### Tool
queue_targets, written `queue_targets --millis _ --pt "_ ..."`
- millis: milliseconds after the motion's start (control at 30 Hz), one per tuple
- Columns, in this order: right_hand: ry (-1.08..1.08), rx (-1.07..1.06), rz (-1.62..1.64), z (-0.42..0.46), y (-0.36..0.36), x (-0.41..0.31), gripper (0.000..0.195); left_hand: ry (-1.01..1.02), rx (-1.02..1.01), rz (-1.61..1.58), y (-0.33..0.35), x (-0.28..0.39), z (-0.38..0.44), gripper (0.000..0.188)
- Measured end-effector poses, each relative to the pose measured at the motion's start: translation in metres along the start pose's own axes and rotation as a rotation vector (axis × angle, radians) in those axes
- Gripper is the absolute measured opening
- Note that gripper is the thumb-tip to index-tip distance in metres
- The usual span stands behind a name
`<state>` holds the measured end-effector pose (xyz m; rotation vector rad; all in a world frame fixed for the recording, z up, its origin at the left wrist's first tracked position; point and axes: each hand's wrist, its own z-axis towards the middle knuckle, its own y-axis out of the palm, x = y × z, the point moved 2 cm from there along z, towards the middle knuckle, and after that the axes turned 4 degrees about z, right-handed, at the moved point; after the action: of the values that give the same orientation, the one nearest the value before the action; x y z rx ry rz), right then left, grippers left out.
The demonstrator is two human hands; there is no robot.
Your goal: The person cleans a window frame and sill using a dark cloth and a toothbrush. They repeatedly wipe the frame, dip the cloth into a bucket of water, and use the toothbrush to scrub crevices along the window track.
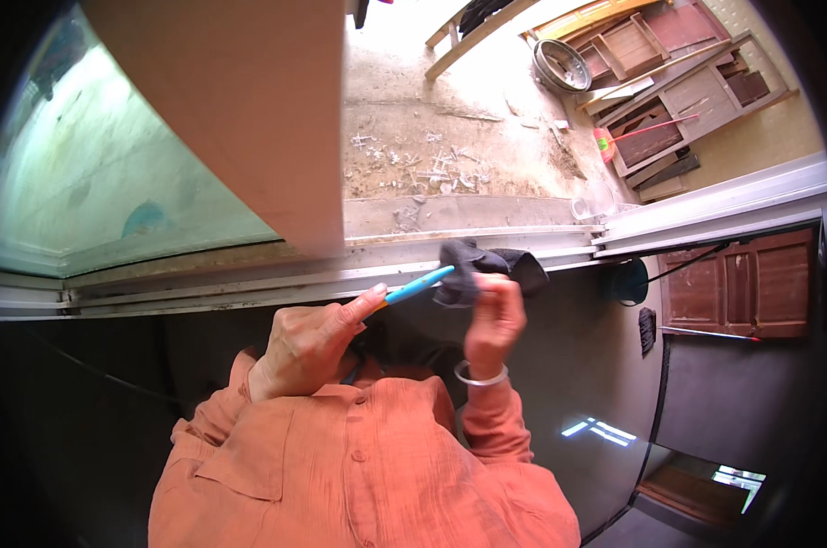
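Note:
My left hand (310,346) is closed around a blue-and-orange handled tool (413,288), its blue end pointing up to the right; the working end is hidden. My right hand (495,322), with a bangle at the wrist, pinches a dark grey cloth (464,270), slightly blurred. The blue end of the tool lies right beside the cloth, and whether they touch I cannot tell. Both hands are just on my side of a white sliding window or door track (379,267), with the cloth overlapping its rails.
Beyond the track, debris (447,171) litters the floor near a clear plastic container (593,202). Wooden door panels (701,103), a round metal rim (562,66) and a red broom or brush (604,145) stand farther right. A dark bucket (625,282) stands right of my hands; glass is at left.

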<state>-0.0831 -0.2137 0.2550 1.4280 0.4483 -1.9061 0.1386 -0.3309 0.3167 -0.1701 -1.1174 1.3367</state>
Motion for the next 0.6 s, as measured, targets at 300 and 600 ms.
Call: queue_targets --millis 300,600 --pt "-0.205 0.273 0.369 0.066 -0.123 -0.094 0.035 -0.002 0.013 -0.01 0.017 0.007 0.01 0.065" --pt "-0.241 -0.315 -1.066 0.114 -0.095 -0.046 0.03 -0.07 0.043 -0.056 0.014 0.008 0.001 0.064"
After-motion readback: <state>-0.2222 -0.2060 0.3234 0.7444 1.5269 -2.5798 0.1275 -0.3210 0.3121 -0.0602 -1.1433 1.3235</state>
